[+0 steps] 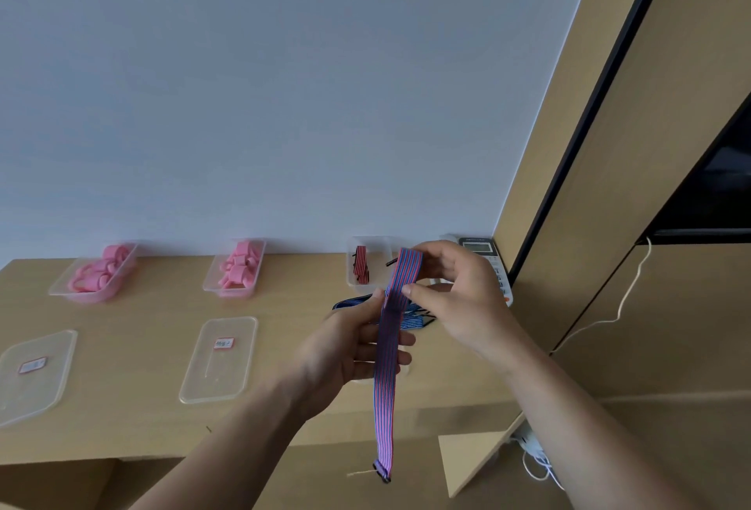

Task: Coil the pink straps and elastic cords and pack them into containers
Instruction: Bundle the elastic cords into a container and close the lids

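**Two-handed start to a tight coil**

At centre right, the right hand (459, 298) pinches the folded top of the blue-and-red striped flat elastic cord (386, 367); the left hand (357, 347) curls round the band below, tail hanging low. Keep the first turn flat and snug — feed slack upward. Behind, a clear plastic tub (350, 278) holding a red-and-black cord (361, 267) sits on the pale wooden desk (134, 420); white wall (284, 103) above.

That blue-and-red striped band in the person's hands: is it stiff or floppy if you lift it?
Probably floppy: the striped band hangs limp and straight below the left hand. Likely light too, since the right hand bends its top over with a fingertip pinch. The loose lower end may swing when moved.
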A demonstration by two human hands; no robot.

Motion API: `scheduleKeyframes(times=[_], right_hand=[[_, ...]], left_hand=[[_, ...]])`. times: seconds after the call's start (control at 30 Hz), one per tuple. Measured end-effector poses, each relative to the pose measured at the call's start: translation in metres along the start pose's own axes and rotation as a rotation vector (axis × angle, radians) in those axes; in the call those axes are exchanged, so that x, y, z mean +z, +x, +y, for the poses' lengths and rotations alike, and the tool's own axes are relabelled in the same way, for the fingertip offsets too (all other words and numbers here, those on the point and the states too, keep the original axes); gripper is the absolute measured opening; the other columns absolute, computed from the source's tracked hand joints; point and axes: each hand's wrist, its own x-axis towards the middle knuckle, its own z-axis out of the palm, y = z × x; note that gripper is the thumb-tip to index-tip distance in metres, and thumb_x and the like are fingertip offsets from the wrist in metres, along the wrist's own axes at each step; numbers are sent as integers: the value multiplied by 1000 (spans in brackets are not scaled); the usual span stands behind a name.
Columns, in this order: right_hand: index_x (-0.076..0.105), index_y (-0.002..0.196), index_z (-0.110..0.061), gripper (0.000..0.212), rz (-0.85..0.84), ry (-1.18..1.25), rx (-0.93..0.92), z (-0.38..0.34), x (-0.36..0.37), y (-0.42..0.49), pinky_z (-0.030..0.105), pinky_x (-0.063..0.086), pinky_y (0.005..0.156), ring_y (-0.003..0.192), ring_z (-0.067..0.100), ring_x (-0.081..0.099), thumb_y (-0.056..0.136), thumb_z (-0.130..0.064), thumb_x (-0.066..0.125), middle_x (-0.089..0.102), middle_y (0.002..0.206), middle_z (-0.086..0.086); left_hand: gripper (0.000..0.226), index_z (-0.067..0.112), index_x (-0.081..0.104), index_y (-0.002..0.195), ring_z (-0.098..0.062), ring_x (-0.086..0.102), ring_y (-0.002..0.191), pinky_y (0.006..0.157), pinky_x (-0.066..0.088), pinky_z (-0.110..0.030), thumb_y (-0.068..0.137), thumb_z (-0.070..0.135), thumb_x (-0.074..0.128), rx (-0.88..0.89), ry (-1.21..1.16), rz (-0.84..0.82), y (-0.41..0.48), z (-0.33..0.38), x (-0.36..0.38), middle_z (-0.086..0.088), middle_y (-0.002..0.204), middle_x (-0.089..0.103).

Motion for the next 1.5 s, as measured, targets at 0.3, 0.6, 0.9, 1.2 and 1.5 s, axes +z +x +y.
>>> scheduleKeyframes(times=[0.3, 0.6, 0.9, 1.2, 1.5], right_hand=[[70, 116, -17, 44, 160, -228, -308, 3, 8, -16, 37, 60, 78, 86, 6, 71, 76, 0, 76, 72, 102, -11], [75, 109, -4, 26, 213, -402, -615, 18, 13, -35, 25, 51, 93, 103, 15, 67, 83, -8, 76, 74, 110, 4], [80, 95, -7, 21, 170, -506, -687, 36, 20, -45, 31, 53, 87, 96, 26, 69, 75, -4, 85, 73, 113, 5], [74, 107, -23, 35, 82, -259, -244, 12, 5, -28, 31, 54, 83, 101, 4, 64, 75, -19, 85, 71, 105, -14], [70, 108, -24, 37, -226, 94, 86, 11, -7, -8, 39, 57, 88, 104, 13, 70, 71, -17, 76, 76, 103, -3]], left_hand=[[66, 11, 74, 118, -36, 76, 99, 76, 61, -38, 96, 67, 46, -18, -34, 5, -4, 4, 11, -15, 113, 78], [56, 22, 84, 83, -23, 77, 80, 65, 59, -33, 95, 65, 49, 14, -112, 25, 0, 12, 5, -6, 94, 78], [28, 18, 80, 104, -20, 68, 77, 74, 60, -38, 90, 40, 70, 112, -88, -20, 4, 17, -3, -6, 92, 71], [19, 15, 79, 108, -34, 72, 95, 96, 55, -60, 100, 17, 62, 181, 25, -41, 5, 11, -2, -19, 110, 74], [43, 9, 66, 122, -34, 74, 95, 86, 60, -48, 85, 30, 73, 190, -22, -40, 3, 10, 2, -21, 109, 76]])
